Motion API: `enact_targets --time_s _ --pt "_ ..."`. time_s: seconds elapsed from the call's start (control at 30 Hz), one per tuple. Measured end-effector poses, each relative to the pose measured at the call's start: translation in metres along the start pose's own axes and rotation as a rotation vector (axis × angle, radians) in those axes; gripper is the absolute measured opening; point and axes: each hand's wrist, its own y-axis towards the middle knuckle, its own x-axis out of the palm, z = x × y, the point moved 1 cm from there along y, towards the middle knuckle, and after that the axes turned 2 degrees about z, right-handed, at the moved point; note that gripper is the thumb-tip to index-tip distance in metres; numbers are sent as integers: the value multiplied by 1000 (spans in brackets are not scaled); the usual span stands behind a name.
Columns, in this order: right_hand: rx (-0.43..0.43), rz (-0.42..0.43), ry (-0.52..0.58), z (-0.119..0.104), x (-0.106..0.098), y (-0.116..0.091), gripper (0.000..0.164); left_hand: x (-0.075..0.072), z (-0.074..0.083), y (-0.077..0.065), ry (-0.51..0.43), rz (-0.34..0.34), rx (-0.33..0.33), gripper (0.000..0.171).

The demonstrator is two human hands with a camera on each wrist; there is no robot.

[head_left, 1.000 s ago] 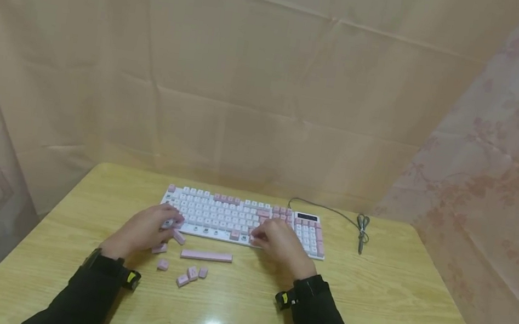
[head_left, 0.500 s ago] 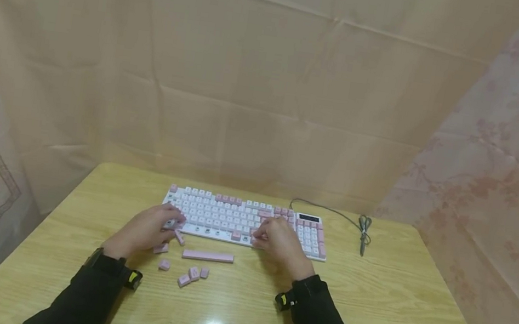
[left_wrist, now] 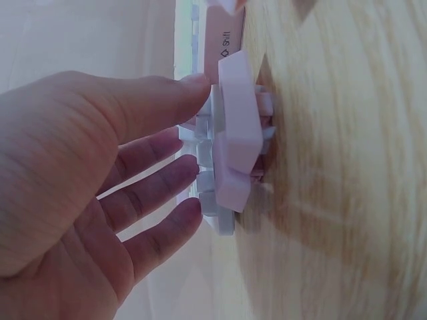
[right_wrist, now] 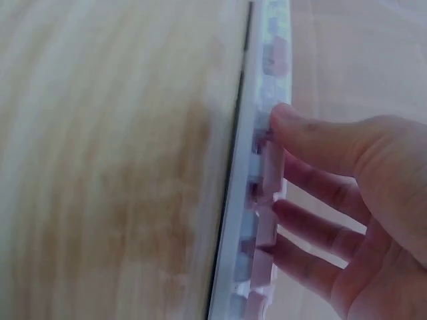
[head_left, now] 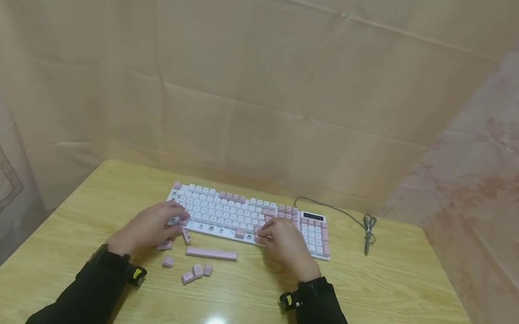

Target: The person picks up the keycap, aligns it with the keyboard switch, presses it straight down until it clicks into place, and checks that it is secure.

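Observation:
A white and pink keyboard [head_left: 227,214] lies at the back of the table, bare switches showing along its front row. My left hand [head_left: 150,227] rests at its left front corner, fingers loosely bent and touching the keys. Beside that thumb, in the left wrist view, are loose pink keycaps [left_wrist: 240,113]. My right hand [head_left: 285,243] pinches a pink keycap [right_wrist: 273,167] near the right of the front row, thumb at one end. Its other fingertips touch neighbouring keys. A long pink space bar [head_left: 211,254] lies on the table before the keyboard.
Several loose pink keycaps lie nearer me, among them a single keycap [head_left: 168,261] and a small cluster [head_left: 197,271]. A bundled cable [head_left: 368,235] runs from the keyboard to the right. The wooden table [head_left: 368,310] meets a beige curtain [head_left: 271,75] behind.
The head view has shifted slightly, so everything sits a little further right. Both hands keep nearly the same place on the keyboard, and the loose keycaps have not moved.

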Motion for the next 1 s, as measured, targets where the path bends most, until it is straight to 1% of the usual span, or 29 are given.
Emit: enact_targets --time_s 0.17,0.27,0.43,0.77,0.9,1.0 --pt "27 21 11 2 1 1 12 -3 3 3 9 -8 -6 23" --pt "29 40 6 3 4 1 9 -2 3 2 14 -19 -25 24" --pt "33 72 -5 1 7 -1 11 -1 3 2 11 -30 -41 25" --pt "123 34 35 1 8 -2 9 0 2 1 -14 -17 -25 24" --pt "124 26 45 -1 7 -3 9 -1 2 0 -25 -19 -30 25" --pt "106 42 28 -3 7 -3 8 -2 1 -1 -20 -12 -32 25"
